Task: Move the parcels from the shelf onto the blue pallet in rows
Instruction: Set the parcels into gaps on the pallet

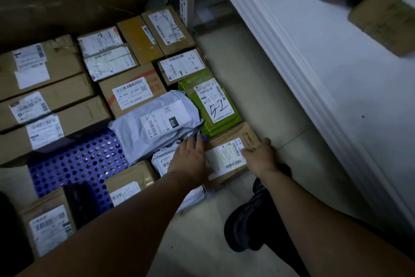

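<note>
A black shoe [247,220] is seen nearest the camera on the pale tiled floor [202,243]. At the near left of the blue perforated plastic pallet [78,164], a brown cardboard box with a white label [47,225], a dark packet [82,200] and a second labelled cardboard box [128,186] are set side by side. Beyond these, a brown cardboard parcel with a white shipping label [224,157] is positioned at the right end of the load, held between both hands. The left hand [189,157] is laid flat at its left side, fingers straight, partly over a white plastic mailer bag [162,161]. The right hand [260,155] is wrapped over the parcel's right edge, fingers curled onto the label. Directly behind the parcel, a green wrapped parcel marked "5-2" [211,106] is placed touching it, with a grey plastic mailer bag [157,119] just beside. Farther back, rows of brown cardboard boxes [45,101] are packed closely. A white shelf [336,74] carrying further cardboard boxes [386,25] is located at the far right.
</note>
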